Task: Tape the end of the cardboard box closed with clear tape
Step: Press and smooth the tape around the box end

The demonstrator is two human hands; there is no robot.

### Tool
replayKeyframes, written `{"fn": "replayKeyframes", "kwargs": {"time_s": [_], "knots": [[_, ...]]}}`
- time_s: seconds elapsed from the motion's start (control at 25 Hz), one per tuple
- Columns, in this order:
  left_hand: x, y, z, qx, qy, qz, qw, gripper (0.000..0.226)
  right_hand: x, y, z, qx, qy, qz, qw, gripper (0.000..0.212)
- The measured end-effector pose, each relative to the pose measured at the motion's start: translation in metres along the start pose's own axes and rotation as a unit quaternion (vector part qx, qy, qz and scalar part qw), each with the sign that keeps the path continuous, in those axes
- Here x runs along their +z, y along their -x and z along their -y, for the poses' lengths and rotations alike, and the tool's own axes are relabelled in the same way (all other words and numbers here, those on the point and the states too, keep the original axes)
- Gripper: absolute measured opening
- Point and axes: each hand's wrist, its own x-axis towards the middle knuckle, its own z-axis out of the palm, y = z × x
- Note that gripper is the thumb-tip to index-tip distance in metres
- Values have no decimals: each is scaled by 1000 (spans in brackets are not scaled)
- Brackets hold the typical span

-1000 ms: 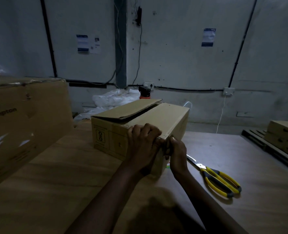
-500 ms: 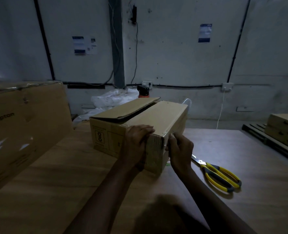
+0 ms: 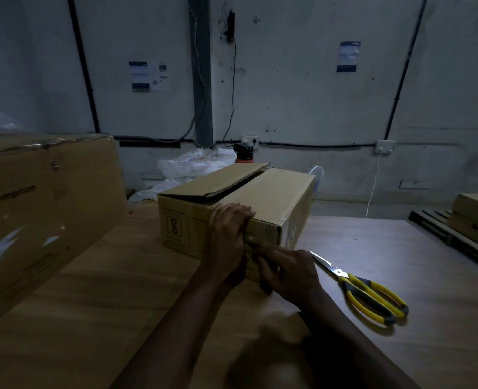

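A brown cardboard box [image 3: 263, 197] lies on the wooden table [image 3: 92, 304], one short end facing me. Its far left top flap stands slightly raised. My left hand [image 3: 226, 242] lies flat against the near end, fingertips bent over the top edge. My right hand [image 3: 291, 273] is lower on the same end, its fingertips pressing the face near the bottom. A small glint of clear tape [image 3: 281, 220] shows at the top right corner. The rest of the tape is too dark to make out, and no roll is visible.
Yellow-handled scissors [image 3: 369, 293] lie on the table right of my right hand, blades pointing at the box. A large brown carton [image 3: 41, 209] stands at the left. Flat boxes on a pallet [image 3: 476, 217] sit far right. White plastic bags [image 3: 195, 164] lie behind the box.
My right hand has slid from the top right corner of the box end down to its lower part. My left hand stays at the top edge.
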Motion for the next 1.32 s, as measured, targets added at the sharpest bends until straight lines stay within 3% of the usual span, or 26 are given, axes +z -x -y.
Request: {"fn": "replayKeyframes", "kwargs": {"time_s": [0.12,0.32,0.44,0.6,0.88,1.04,1.2,1.32], "knots": [[-1,-1,-3,-17,18,-11,1000,30,2,2,1,58,-52,8,997,20],[3,-1,-1,-19,24,-6,999,28,-8,-14,-2,127,-120,-160,972,17],[2,-1,-4,-29,25,-14,999,27,-12,-14,1,94,-111,-112,983,24],[0,-1,-7,-29,22,-15,999,31,-3,-3,0,88,-68,-9,994,12],[0,0,-8,-44,23,-2,999,35,-14,-12,10,43,-44,-69,996,25],[-2,0,-12,-48,22,2,999,40,-9,-5,5,49,-4,-19,999,21],[-2,-2,-11,-43,14,-1,999,42,-1,1,-1,85,-55,24,995,22],[-1,-2,-9,-40,8,0,999,43,-2,-9,-4,156,-204,-92,962,21]]}}
